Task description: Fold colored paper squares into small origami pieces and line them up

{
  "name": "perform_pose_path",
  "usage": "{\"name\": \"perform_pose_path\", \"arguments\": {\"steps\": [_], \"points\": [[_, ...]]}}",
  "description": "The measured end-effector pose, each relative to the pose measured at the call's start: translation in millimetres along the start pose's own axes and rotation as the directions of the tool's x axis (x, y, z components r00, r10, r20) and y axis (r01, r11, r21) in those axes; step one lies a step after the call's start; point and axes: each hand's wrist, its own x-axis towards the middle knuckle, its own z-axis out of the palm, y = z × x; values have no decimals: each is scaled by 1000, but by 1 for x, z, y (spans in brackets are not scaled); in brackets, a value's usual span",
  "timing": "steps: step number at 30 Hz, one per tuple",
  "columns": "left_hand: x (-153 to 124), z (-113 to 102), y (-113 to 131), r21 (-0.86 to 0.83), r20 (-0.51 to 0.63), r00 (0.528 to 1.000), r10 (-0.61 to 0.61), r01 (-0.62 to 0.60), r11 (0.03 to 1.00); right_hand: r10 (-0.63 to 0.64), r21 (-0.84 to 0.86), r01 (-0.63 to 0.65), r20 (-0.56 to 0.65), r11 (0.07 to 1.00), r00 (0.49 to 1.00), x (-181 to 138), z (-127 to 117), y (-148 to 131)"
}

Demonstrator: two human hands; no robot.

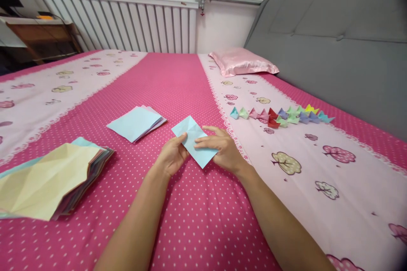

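Note:
A light blue sheet of folding paper [199, 154], folded to a rectangle with crease lines, is held slantwise just above the pink bedspread. My left hand [173, 154] grips its left edge, thumb on top and fingers underneath. On the right side, my right hand [224, 148] has its fingers laid over the paper's face, its thumb hidden. Beyond my left hand lies a small stack of square paper [135, 123] with a light blue sheet on top. To the right of my right hand stand several small folded paper boats [263, 116] in many colours.
A thick pile of larger creased paper [47, 178], pale yellow on top, lies at the left. Farther off are a pink pillow [243, 62], a grey headboard [324, 38], a white radiator [127, 25] and a pipe with a red-handled valve [202, 6]. A wooden desk [41, 36] stands at the far left.

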Motion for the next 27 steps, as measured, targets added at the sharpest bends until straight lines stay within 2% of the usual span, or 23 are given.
{"name": "perform_pose_path", "arguments": {"steps": [5, 13, 18, 22, 27], "points": [[-1, -1, -2, 73, -17, 1000, -14, 16, 997, 75, 42, -75, 14, 996, 997, -1, -11, 2], [0, -5, -7, 134, 72, 996, -43, 33, 990, 79, 85, -81, 28, 993, 996, 1, -11, 3], [-3, -3, -6, 149, 147, 988, -54, 32, 988, 66, 57, -66, 1, 996, 998, 2, -8, 6], [-5, -2, -5, 148, 160, 987, -25, 1, 989, 83, 33, -82, -25, 996, 996, 3, -8, 3], [-5, -2, -5, 121, 232, 972, -31, 3, 993, 191, 63, -186, -99, 981, 976, 4, -6, -3]]}}
